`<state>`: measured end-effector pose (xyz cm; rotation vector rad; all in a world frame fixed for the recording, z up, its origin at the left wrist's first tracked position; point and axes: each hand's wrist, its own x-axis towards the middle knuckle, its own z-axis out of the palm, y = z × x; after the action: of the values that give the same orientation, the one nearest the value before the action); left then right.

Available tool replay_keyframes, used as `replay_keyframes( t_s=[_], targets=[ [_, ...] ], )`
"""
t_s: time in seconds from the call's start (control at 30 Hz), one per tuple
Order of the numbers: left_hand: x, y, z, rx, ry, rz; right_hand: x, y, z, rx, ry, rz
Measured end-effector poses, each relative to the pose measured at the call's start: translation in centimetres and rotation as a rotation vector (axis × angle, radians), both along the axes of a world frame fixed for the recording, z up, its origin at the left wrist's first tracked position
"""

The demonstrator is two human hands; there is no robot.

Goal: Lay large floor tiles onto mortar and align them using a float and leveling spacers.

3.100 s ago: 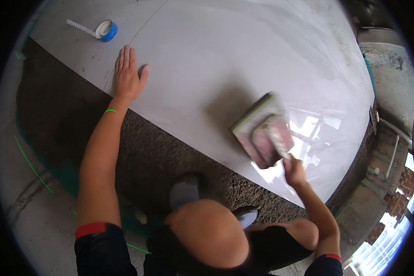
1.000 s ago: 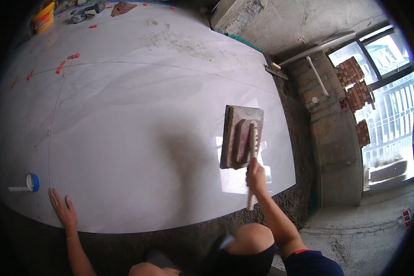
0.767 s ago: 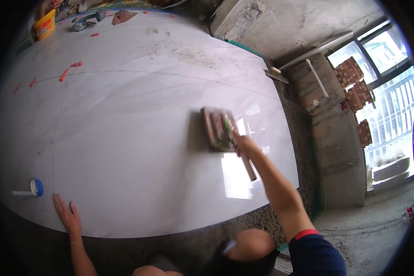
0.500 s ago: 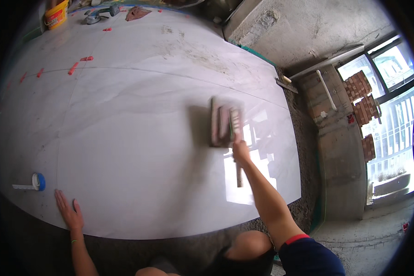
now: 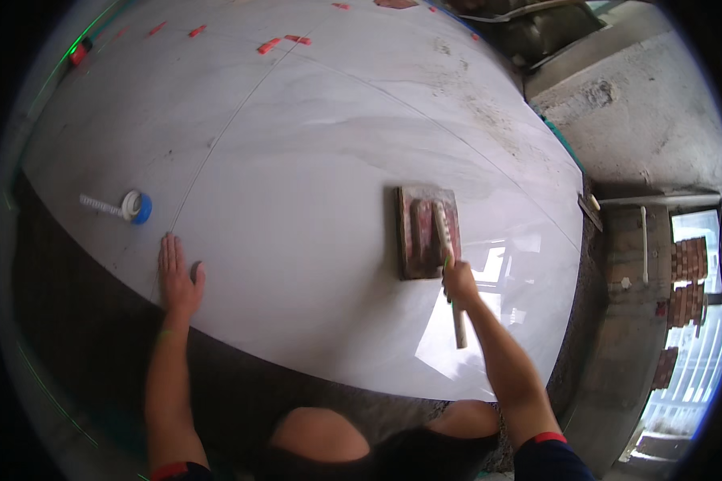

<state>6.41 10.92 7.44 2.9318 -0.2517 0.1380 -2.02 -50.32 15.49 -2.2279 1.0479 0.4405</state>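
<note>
My right hand (image 5: 459, 282) is closed round the long stick handle of a flat-headed tamper (image 5: 427, 260). Its worn rectangular board has raised reddish ribs on top and sits at or just above a large, glossy pale tile (image 5: 297, 216); contact is not clear. The stick's lower end sticks out below my fist. On the left, my left hand (image 5: 181, 276) lies flat near the tile's front edge, beside the joint, fingers stretched and thumb apart. Beyond it rests a round blue-and-white thing (image 5: 141, 207) with a pale ruler-like strip.
Several red wedges (image 5: 269, 46) lie along the far joints. Dark mortar or rough floor (image 5: 80, 313) borders the tile's front edge. To the right are a concrete wall (image 5: 641, 120) and brick stacks (image 5: 685, 305) by a window. A green laser line (image 5: 84, 32) crosses the far left.
The tamper's board has come down nearer the tile, its shadow now close beneath it. My view has turned, so the scene has shifted and tilted. My left hand stays flat near the joint.
</note>
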Motion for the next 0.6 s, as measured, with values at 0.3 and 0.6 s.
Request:
replay_keyframes(
  t_s=[0.3, 0.6],
  targets=[
    [1.0, 0.3, 0.7, -0.04, -0.074, -0.007, -6.2, 7.8, 7.4, -0.194, -0.388, 0.558],
    [-0.7, 2.0, 0.9, -0.022, -0.081, -0.004, -4.5, 14.4, 12.4, 0.142, -0.13, 0.636]
  ],
)
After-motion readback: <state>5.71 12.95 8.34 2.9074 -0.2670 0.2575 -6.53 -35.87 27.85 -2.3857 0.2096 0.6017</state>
